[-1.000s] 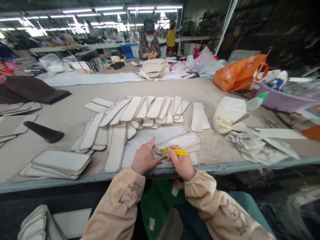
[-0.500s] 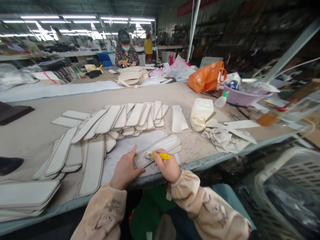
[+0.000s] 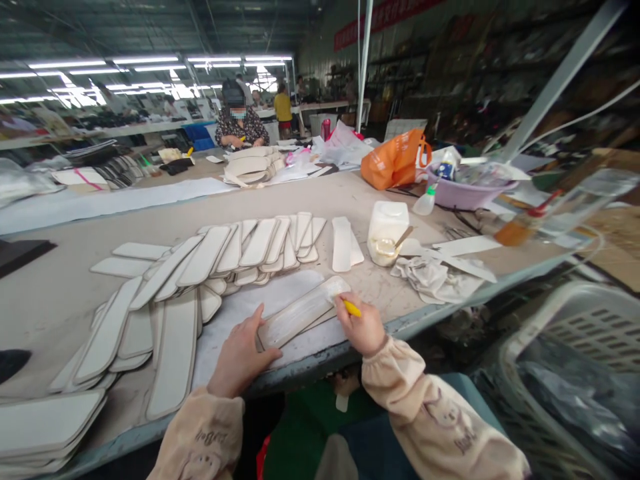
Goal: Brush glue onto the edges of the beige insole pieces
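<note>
My left hand point(image 3: 245, 350) grips the left end of a long white panel point(image 3: 295, 317), thumb at the near edge and fingers at the far one. Wet, glossy streaks cover the panel's face. In my right hand point(image 3: 363, 323) is a brush with a yellow handle point(image 3: 352, 308). Its bristles touch the panel's right end and are partly hidden by my fingers. Under this panel lie another panel, its edge just showing, and a white sheet point(image 3: 225, 333). Beyond my hands stands a cut-open white jug point(image 3: 389, 223) of pale paste with a stick in it.
Rows of overlapping white panels point(image 3: 173, 353) spread over the table's left side. Crumpled cloth point(image 3: 430, 277) lies right of the jug. An orange bag point(image 3: 395, 160) and a purple basin point(image 3: 467, 193) stand behind. A plastic crate point(image 3: 520, 340) is at lower right. A co-worker point(image 3: 240, 127) sits opposite.
My right hand has moved the brush rightwards along the panel, from near its middle to its right end. My left hand keeps its hold. The whole view has shifted slightly.
</note>
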{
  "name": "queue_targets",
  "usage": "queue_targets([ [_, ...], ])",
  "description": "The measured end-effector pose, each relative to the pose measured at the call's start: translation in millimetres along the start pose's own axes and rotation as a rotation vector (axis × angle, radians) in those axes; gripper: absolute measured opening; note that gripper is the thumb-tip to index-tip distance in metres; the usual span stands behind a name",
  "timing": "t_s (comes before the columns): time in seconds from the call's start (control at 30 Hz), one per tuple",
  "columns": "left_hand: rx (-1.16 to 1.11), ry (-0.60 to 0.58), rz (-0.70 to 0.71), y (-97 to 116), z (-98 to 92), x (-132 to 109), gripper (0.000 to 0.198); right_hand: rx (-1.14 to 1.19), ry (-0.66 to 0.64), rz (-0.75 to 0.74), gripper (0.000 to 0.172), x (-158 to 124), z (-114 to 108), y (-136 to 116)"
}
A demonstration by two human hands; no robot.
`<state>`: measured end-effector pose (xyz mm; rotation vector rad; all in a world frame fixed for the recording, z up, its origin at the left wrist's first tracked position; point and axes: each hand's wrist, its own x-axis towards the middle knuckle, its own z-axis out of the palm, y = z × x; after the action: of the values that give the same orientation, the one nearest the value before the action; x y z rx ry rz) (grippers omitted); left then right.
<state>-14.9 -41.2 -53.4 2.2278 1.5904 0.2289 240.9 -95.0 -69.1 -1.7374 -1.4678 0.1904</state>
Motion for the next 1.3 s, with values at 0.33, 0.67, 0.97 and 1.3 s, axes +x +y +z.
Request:
queue_targets([
  [0.33,0.165,0.045,0.113,32,-32.2,17,0.076,0.794,0.186,0.222,0.030,23,-42,-7],
  [0.67,0.424,-0.088,0.386,186,7.1,147,0.042,0.826,0.563,0.273,0.034,42,-103,31],
  [0.97,0.494,-0.116,0.347,208,43.4,188,0.018,0.790,0.563,0.286,0.035,46,-111,47],
  [1.3,-0.296,0.178,0.262,160,-44.3,100,0.021,0.711,0.418,0.085,0.026,41,-92,50],
])
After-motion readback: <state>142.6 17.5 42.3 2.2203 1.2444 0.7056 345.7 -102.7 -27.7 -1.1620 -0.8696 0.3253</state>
